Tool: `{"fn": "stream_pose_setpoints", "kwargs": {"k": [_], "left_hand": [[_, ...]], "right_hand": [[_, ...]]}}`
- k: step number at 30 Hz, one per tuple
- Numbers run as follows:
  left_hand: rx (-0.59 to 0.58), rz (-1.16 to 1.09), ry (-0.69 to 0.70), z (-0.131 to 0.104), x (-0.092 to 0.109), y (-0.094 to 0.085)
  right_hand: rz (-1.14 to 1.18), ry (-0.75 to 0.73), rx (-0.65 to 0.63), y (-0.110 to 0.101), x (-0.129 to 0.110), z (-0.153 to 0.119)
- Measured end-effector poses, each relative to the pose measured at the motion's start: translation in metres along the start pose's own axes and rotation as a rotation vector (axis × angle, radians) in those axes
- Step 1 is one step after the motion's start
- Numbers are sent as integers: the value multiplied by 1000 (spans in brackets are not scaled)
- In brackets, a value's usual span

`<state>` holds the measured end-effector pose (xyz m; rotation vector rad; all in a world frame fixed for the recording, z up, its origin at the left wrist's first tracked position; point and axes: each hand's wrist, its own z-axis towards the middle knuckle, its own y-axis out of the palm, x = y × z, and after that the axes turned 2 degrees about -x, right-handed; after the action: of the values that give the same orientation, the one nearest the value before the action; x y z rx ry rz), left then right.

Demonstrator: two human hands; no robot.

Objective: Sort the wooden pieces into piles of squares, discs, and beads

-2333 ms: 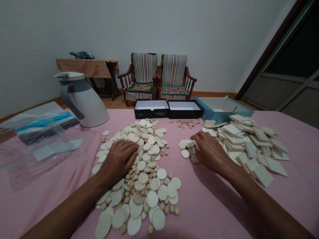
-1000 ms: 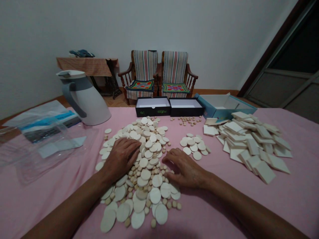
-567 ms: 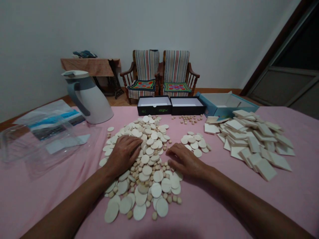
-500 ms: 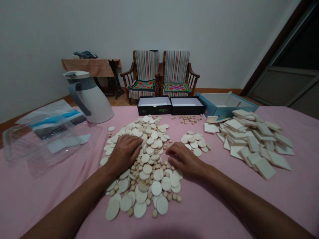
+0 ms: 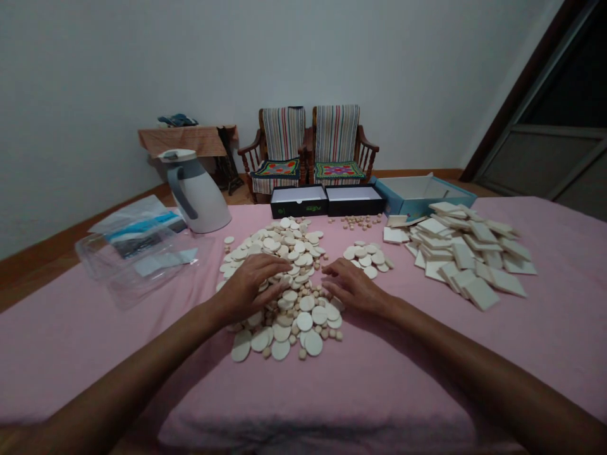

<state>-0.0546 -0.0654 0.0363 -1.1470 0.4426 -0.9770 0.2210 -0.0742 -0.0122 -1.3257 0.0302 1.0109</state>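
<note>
A large heap of pale wooden discs (image 5: 304, 321) mixed with small wooden cubes (image 5: 302, 354) lies on the pink cloth (image 5: 379, 373). Over the heap's left side is my left hand (image 5: 251, 285), fingers apart and pointing right, holding nothing that I can see. My right hand (image 5: 353, 285) is at the heap's right edge, its fingers curved and parted, with nothing visible in them. Just beyond that hand sits a smaller pile of discs (image 5: 370, 259). Small cubes (image 5: 360, 222) are scattered near the black boxes. Square wooden tiles (image 5: 481, 294) form a heap at the right.
Two open black boxes (image 5: 300, 207) (image 5: 355, 205) and a blue box (image 5: 410, 203) line the far edge. On the left stand a white jug (image 5: 203, 202) and clear plastic packaging (image 5: 123, 278). Two striped chairs (image 5: 284, 136) (image 5: 337, 136) are behind.
The camera view has shifted, bringing the table's near edge into sight. My left hand has moved right across the heap, its fingers more spread. My right hand remains by the heap's right edge.
</note>
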Motion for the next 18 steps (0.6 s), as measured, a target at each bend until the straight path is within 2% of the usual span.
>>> {"fn": "stream_pose_setpoints", "kwargs": {"k": [3,5,7,10,12,18], "left_hand": [[-136,-34,90,-24,27,-1],[-222,-7,127,-37,39,8],[-234,40,122,-45,46,20],[-202,92,90,-43,49,37],[-194,110,79,-36,48,43],[-221,111,79,-19,46,41]], "right_hand": [[-40,-62,-36,3,-21,-30],[-86,-70,-98,10,-33,-47],[-135,-58,-161,19,-41,-55],[-177,-59,-192,27,-44,-54],[-179,-73,-176,29,-43,-47],[-182,-86,-139,27,-33,-33]]}}
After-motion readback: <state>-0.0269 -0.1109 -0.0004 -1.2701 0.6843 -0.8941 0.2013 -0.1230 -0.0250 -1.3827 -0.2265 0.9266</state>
